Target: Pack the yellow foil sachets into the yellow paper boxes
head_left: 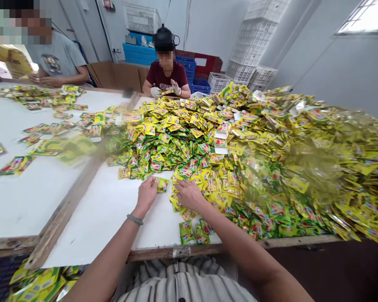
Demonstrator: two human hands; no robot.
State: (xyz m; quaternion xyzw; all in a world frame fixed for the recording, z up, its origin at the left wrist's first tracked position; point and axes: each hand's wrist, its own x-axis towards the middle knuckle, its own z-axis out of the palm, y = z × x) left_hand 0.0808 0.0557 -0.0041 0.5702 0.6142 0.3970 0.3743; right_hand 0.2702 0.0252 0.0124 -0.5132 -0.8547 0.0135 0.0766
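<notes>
A huge heap of small yellow-green sachets point(239, 159) covers the white table point(103, 218) in front of me. My left hand point(147, 193) lies on the table, fingers closed on one sachet point(162, 184) at the heap's near edge. My right hand point(189, 193) rests palm down on several sachets just to the right, its fingers spread among them. A few loose sachets point(193, 233) lie near the table's front edge under my right forearm.
A second white table point(22, 197) at the left holds scattered sachets. Two other people sit at the far side, one in a grey shirt point(58, 56), one in a dark red shirt point(166, 75) with gloves. Blue and white crates point(252, 50) stand against the back wall.
</notes>
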